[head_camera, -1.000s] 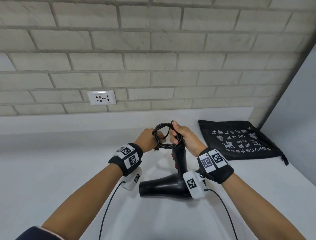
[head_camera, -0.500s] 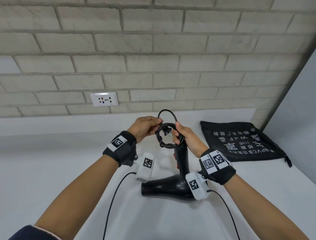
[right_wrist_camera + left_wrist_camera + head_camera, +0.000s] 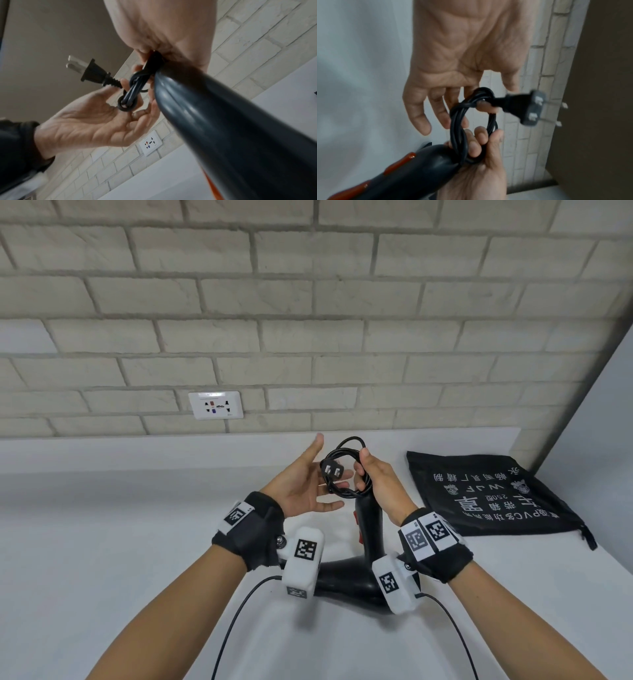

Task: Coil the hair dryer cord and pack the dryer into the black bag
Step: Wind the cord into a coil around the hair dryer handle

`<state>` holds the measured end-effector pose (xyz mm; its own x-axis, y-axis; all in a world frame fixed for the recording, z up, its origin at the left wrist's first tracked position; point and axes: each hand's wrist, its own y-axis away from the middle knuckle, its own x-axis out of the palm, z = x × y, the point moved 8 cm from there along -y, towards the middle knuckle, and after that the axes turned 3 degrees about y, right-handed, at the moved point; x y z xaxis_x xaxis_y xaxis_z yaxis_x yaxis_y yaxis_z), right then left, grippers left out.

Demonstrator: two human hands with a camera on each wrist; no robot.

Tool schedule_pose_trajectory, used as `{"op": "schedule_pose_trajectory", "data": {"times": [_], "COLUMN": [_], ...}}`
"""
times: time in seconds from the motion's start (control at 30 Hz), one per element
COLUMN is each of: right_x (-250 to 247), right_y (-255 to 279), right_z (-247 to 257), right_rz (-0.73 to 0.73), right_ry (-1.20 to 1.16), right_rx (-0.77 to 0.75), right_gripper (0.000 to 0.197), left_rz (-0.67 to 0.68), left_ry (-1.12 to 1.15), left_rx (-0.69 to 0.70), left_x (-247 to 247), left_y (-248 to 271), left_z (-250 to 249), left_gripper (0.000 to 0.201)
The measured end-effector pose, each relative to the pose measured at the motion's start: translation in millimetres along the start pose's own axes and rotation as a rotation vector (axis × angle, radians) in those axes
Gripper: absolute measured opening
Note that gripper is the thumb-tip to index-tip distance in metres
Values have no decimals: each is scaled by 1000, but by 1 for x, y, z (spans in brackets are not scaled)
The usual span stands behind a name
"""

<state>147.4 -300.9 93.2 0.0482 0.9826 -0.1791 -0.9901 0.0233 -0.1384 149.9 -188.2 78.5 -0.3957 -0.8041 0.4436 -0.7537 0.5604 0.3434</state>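
Observation:
The black hair dryer point(image 3: 342, 582) lies on the white counter with its handle point(image 3: 370, 525) raised. My right hand point(image 3: 371, 481) grips the handle's top together with the coiled black cord point(image 3: 346, 470). The end of the cord is wrapped round the coil, and the plug point(image 3: 331, 471) sticks out to the left. In the left wrist view the plug point(image 3: 525, 108) is blurred, with one fingertip of my left hand point(image 3: 453, 54) touching the coil point(image 3: 457, 128) beside it. My left hand point(image 3: 310, 486) is open, palm toward the coil. The black bag point(image 3: 489, 494) lies flat on the right.
A wall socket point(image 3: 215, 405) sits in the brick wall behind the white counter point(image 3: 102, 542). A grey side wall point(image 3: 599, 440) closes the right side just past the bag. Thin sensor cables run from both wrist cameras toward me.
My left hand has let go of the plug end and spread open beside the coil. The right hand has kept its grip on the coil and handle.

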Motion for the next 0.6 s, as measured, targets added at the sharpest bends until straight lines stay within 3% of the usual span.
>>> {"op": "schedule_pose_trajectory", "data": {"times": [0.17, 0.27, 0.33, 0.43, 0.5, 0.6], "right_x": [-4, -5, -8, -12, -12, -10], "right_y": [0, 0, -1, -3, -2, -3], "right_z": [-1, -1, -2, -3, -2, 1], "right_rz": [-87, -142, -171, -190, -191, -181], "right_ry": [26, 43, 55, 65, 60, 85], "right_rx": [-15, -16, -17, -14, -26, -68], "right_gripper": [41, 42, 42, 41, 39, 32], "left_rz": [-105, -212, -271, -165, -101, -142], "left_ry": [-247, -421, -652, -973, -960, -855], "left_rx": [38, 89, 154, 257, 339, 443], "left_x": [1, -5, -4, 12, 19, 11], "left_y": [2, 7, 16, 33, 44, 50], "left_z": [-5, -13, -18, -28, -46, -70], "left_gripper": [11, 29, 29, 18, 18, 25]}}
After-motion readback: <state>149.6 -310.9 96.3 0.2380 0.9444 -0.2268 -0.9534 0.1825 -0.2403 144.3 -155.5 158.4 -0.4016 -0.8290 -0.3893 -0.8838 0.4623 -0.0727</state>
